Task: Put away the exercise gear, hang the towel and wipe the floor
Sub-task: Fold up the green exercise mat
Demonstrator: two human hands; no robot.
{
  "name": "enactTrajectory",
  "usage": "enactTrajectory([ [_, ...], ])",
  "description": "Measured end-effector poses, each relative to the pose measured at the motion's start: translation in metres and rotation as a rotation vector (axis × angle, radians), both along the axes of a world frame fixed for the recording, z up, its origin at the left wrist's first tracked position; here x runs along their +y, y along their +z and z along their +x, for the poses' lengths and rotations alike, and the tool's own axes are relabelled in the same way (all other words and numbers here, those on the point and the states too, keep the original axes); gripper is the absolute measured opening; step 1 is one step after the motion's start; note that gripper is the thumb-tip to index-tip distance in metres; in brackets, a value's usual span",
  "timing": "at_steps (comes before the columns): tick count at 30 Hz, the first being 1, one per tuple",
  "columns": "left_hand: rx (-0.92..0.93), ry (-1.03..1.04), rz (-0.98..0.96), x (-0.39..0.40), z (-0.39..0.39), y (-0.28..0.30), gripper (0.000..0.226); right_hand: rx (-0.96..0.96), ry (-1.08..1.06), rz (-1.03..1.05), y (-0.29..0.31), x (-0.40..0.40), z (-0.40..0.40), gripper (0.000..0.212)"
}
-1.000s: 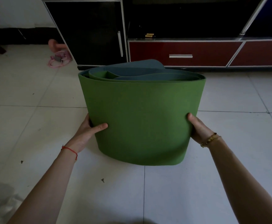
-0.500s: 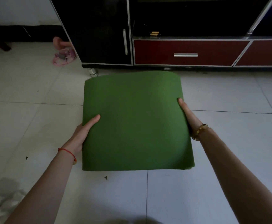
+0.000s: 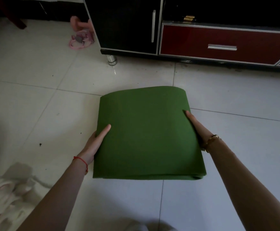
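We've got the folded green mat [image 3: 147,134] flattened on the tile floor [image 3: 36,100], left hand [image 3: 95,144] and right hand [image 3: 196,129] clamping its sides; we'd squeeze evenly so the layers don't spring open.

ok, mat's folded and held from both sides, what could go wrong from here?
1. The folded green mat is only pinched at its side edges by the left hand and right hand; the layers showing at its near right corner could spring open or slide apart.
2. Pale cloth lies on the floor tiles by the left arm and could catch underfoot.
3. Dark specks on the tiles could stick to the mat if it is set down.
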State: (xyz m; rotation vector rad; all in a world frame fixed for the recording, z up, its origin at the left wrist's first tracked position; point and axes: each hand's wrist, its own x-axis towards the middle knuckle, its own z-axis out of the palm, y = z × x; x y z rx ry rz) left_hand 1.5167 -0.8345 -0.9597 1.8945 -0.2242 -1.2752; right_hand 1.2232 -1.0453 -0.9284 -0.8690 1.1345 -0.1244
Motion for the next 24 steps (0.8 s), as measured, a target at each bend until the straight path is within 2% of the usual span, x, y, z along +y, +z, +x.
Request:
enactTrajectory([
  [6, -0.048, -0.008, -0.029, -0.009, 0.002, 0.009, 0.080, -0.030, -0.054, -0.037, -0.004, -0.003, 0.003, 0.054],
  [11, -0.117, 0.016, -0.027, -0.015, 0.009, 0.061, 0.083, -0.002, -0.067, -0.063, 0.034, -0.003, 0.008, 0.057],
  [18, -0.151, 0.047, -0.027, -0.008, -0.006, 0.221, 0.075, 0.026, -0.061, -0.042, 0.196, 0.000, 0.005, 0.055],
  [24, -0.176, 0.040, -0.043, 0.006, -0.013, 0.418, 0.070, 0.002, -0.072, -0.006, 0.388, 0.022, -0.008, 0.053],
])
